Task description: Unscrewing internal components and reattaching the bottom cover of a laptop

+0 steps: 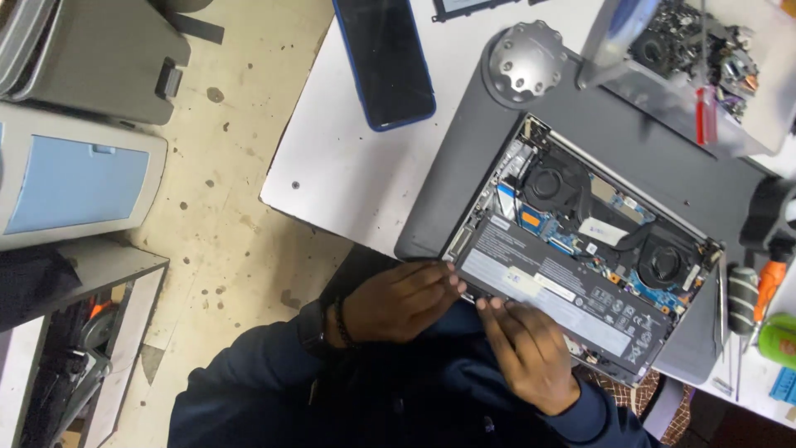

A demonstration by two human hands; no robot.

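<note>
So the opened laptop (580,249) sat bottom-up on a dark mat (464,158) on the white desk (332,158), battery and fans showing. Left hand (398,300) and right hand (526,348) were both at its near edge, fingers curled and pressing on the battery side, nothing gripped. A blue-cased phone (385,58) lay nearby.

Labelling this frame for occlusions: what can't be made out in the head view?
- Near edge of the opened grey laptop with exposed internals: covered by the left hand and right hand; any contact under the fingers hidden.
- Clear plastic tray of small loose parts: blurred, parts too small to identify.
- Orange-handled screwdriver: partly hidden by other tools.
- Dark blue-cased phone: cut off by top edge.
</note>
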